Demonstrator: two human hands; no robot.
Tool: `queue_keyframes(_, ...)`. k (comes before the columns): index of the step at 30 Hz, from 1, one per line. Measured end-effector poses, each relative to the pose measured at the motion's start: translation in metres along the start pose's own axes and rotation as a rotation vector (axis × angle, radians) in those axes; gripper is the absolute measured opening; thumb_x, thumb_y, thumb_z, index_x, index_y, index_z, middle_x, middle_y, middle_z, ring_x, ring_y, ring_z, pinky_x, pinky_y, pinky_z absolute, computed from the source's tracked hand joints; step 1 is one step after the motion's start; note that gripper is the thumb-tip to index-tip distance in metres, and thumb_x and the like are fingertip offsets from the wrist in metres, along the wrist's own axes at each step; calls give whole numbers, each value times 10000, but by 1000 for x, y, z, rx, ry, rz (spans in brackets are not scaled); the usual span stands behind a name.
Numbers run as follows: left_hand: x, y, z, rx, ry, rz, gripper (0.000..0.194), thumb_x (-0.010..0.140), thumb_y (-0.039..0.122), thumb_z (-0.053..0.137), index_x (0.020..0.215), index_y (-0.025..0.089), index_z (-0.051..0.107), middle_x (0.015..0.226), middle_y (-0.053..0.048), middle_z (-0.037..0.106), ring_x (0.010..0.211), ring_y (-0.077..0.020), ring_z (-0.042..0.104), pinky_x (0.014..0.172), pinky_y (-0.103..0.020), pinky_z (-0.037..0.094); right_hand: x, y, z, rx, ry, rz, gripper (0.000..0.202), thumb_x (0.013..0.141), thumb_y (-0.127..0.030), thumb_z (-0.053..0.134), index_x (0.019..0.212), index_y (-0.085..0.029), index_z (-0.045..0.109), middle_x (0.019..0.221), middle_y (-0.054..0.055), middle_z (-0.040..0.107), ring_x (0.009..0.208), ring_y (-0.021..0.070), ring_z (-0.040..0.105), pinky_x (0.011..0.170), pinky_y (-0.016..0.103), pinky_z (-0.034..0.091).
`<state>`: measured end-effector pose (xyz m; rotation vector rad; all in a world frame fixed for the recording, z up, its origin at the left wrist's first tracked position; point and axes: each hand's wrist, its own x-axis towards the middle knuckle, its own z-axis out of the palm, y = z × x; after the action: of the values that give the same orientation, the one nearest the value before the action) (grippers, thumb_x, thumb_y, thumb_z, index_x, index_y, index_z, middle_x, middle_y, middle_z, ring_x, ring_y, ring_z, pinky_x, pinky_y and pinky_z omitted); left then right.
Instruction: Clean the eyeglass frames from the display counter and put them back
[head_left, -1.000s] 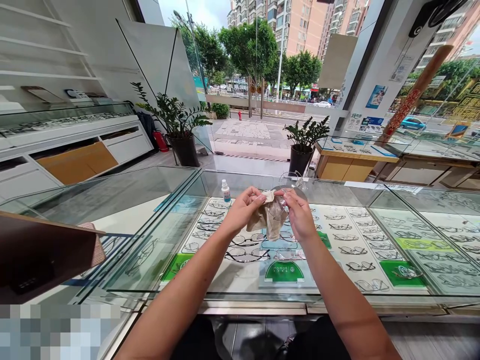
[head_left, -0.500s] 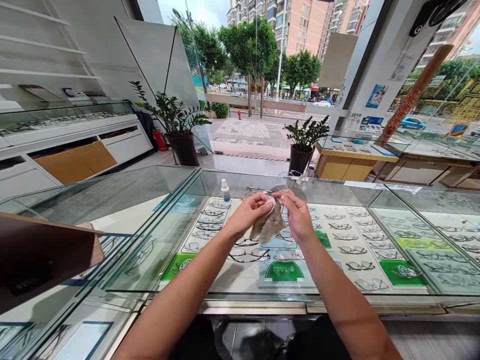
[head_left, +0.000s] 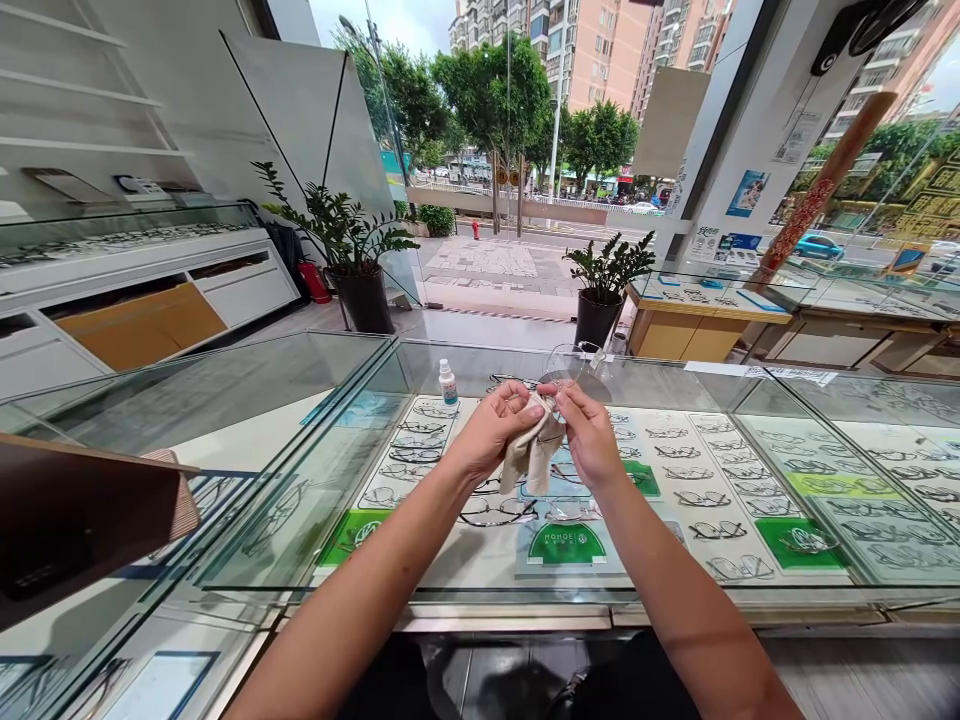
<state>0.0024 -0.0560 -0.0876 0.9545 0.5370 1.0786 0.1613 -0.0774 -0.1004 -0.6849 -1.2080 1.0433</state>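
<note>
My left hand (head_left: 489, 432) is closed around a beige cleaning cloth (head_left: 529, 455), its loose folds hanging below the fingers. Close beside it, my right hand (head_left: 594, 438) pinches a pair of thin-rimmed glasses (head_left: 598, 364). A round rim and a slim part of the frame stick up beyond the right fingers. The cloth meets the glasses between both sets of fingertips, where fingers and fabric hide the rest of the frame. Behind my left hand, a small white bottle (head_left: 448, 382) with a blue-marked label stands upright on the glass counter.
Under the glass top (head_left: 465, 578), rows of glasses (head_left: 701, 498) lie on white boards around a green sign (head_left: 568, 543). A brown box-like object (head_left: 82, 520) juts in at left. Beyond the counter stand two potted plants (head_left: 367, 300) and another display cabinet (head_left: 705, 325).
The cloth has shifted in my left fingers and now hangs in two longer folds. Both hands stay close together, and the whole view has drifted slightly.
</note>
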Motion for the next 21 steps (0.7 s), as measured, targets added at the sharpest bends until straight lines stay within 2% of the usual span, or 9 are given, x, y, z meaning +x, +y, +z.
queue_keyframes(4,-2,-1,1,118,-37,-65,633,623,450,1012,1044,179,627,826,5,709,715,-140,664,708,-250,514,0,0,0,12,1,12,285,927,-509,762,1075,-286,860,1065,51,679,1082,246,619,990,374,510)
queue_keyframes(7,-4,-2,-1,342,-36,-54,555,714,607,914,905,145,672,809,-11,683,725,-139,611,679,-236,454,0,0,-1,7,36,10,315,908,-524,779,1087,-277,856,1077,57,703,1092,254,626,996,385,519)
queue_keyframes(10,-4,-3,-3,487,-58,-46,583,795,707,797,806,135,680,752,-12,641,698,-142,555,643,-241,398,-1,-1,-1,0,48,5,328,903,-533,778,1079,-268,855,1113,70,717,1134,271,628,998,395,526)
queue_keyframes(14,-5,-4,-4,363,-156,-39,548,807,663,814,849,129,698,794,-25,661,717,-146,561,683,-247,416,-1,-1,0,-7,38,1,321,911,-528,767,1069,-264,858,1102,68,696,1127,261,625,988,380,526)
queue_keyframes(21,-5,-1,-3,181,-206,-60,477,804,528,880,1079,167,732,851,-36,696,725,-142,619,679,-227,454,-1,2,-1,-20,59,-26,301,939,-500,744,1084,-266,866,1126,71,699,1147,261,626,1029,388,507)
